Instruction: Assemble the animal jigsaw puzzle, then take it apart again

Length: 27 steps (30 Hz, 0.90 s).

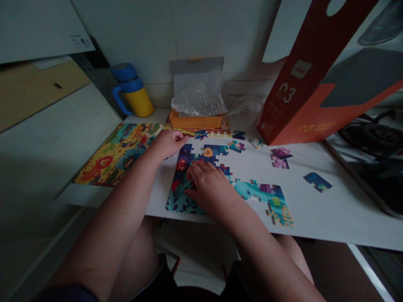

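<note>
A partly joined jigsaw puzzle (252, 193) in blue, teal and green lies on the white table (330, 205). My right hand (209, 184) rests flat on its left half, fingers stretched toward the upper edge. My left hand (168, 141) is curled at the puzzle's top left corner, fingers pressed together; what it grips, if anything, is hidden. Several loose pieces lie apart: a purple piece (280, 158), a dark blue piece (317, 181) and a teal piece (236, 146).
A colourful picture sheet (116, 153) lies at the left. Behind stand a yellow jug with a blue lid (134, 90), an orange box with a plastic bag (198, 102) and a tall red carton (302, 79). A stove burner (374, 138) is at the right.
</note>
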Available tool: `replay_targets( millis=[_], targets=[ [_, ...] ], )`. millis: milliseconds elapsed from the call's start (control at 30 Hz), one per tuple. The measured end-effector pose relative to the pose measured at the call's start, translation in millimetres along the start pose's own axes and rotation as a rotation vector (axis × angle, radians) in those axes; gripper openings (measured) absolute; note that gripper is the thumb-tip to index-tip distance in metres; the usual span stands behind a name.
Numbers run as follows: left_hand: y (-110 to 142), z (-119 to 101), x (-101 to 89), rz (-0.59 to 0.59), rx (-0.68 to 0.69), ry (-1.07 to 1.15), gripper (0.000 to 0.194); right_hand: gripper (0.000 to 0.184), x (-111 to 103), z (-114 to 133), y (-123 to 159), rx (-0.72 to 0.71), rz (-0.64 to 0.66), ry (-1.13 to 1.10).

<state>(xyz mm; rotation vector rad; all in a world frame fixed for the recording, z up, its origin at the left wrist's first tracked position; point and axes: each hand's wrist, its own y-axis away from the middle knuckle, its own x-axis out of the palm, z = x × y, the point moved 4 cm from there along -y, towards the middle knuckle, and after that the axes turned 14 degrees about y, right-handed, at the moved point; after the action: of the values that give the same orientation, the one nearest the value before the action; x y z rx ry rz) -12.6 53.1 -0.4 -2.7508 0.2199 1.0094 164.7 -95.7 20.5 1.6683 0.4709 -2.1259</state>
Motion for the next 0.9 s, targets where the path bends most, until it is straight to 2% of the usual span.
replay_targets(
  millis=[167,333,600,733,833,900],
  targets=[
    [-0.3,-3.2,1.7,0.007,0.061,-0.153,0.039,0.038,0.5,-2.4,1.3,0.013,0.01,0.009],
    [-0.7,-4.1,2.8,0.025,0.074,-0.165,0.039,0.048,-0.9,-5.5,5.7,-0.009,-0.034,-0.021],
    [-2.9,-1.1,3.3,0.033,0.104,-0.175,0.038,0.055,-1.8,-16.9,11.6,-0.04,0.006,-0.129],
    [-3.0,-2.6,3.1,0.039,0.109,-0.192,0.036,0.045,-3.6,-18.9,15.2,-0.078,-0.003,-0.245],
    [-3.4,-3.3,3.4,0.063,0.108,-0.2,0.036,0.032,-11.2,-18.3,20.3,-0.166,-0.051,-0.345],
    [-4.0,-2.8,3.1,0.067,0.109,-0.198,0.036,0.03,-18.8,-23.3,24.7,-0.198,-0.083,-0.398]
  ],
)
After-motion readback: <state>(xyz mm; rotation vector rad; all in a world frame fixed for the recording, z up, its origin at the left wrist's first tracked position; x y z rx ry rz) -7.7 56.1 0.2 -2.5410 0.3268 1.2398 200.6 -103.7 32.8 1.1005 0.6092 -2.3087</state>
